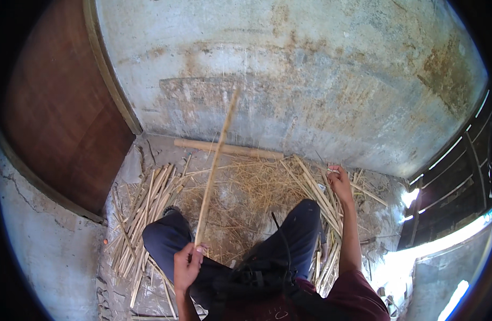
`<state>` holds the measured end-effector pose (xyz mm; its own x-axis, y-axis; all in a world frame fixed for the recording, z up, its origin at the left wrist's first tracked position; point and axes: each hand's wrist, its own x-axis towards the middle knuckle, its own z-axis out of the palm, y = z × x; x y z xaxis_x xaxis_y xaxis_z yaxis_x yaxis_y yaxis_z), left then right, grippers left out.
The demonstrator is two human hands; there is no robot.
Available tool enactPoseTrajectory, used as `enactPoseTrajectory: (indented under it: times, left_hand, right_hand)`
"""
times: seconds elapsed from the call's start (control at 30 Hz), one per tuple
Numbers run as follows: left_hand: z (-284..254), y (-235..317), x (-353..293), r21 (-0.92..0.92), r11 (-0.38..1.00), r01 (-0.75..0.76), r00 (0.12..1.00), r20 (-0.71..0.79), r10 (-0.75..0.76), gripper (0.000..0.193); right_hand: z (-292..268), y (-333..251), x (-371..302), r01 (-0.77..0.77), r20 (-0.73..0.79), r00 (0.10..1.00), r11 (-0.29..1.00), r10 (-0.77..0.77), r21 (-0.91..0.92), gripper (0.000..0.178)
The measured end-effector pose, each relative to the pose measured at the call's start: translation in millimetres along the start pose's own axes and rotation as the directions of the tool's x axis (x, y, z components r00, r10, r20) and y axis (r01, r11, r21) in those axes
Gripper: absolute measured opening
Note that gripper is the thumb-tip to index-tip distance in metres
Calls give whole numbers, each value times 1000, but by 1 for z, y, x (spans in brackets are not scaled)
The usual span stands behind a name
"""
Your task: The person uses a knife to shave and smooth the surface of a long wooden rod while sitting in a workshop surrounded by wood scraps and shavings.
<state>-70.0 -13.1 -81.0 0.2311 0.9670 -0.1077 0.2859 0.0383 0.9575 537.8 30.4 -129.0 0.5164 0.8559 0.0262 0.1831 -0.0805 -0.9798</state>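
Observation:
My left hand (188, 263) grips the lower end of a long pale bamboo strip (216, 159). The strip slants up and slightly right, its far end in front of the wall. My right hand (339, 183) is stretched forward over the right-hand pile of bamboo strips (319, 193). Its fingers are curled together, and whatever they may pinch is too small to make out. On my left lies another pile of bamboo strips (144, 216), loosely stacked beside my bent knee.
A thick bamboo pole (230, 149) lies along the foot of the stained wall (288, 69). Fibrous shavings (256, 184) cover the floor between my legs. A brown door panel (64, 107) is at the left; dark slats (454, 187) let light in at the right.

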Motion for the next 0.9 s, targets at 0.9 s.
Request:
enactPoseTrajectory:
  times: [0.9]
  left_hand:
    - [-30,2,-57,-149,989,18,999,-28,-23,33]
  right_hand:
    - [11,27,-40,180,731,553,800,399,-572,28]
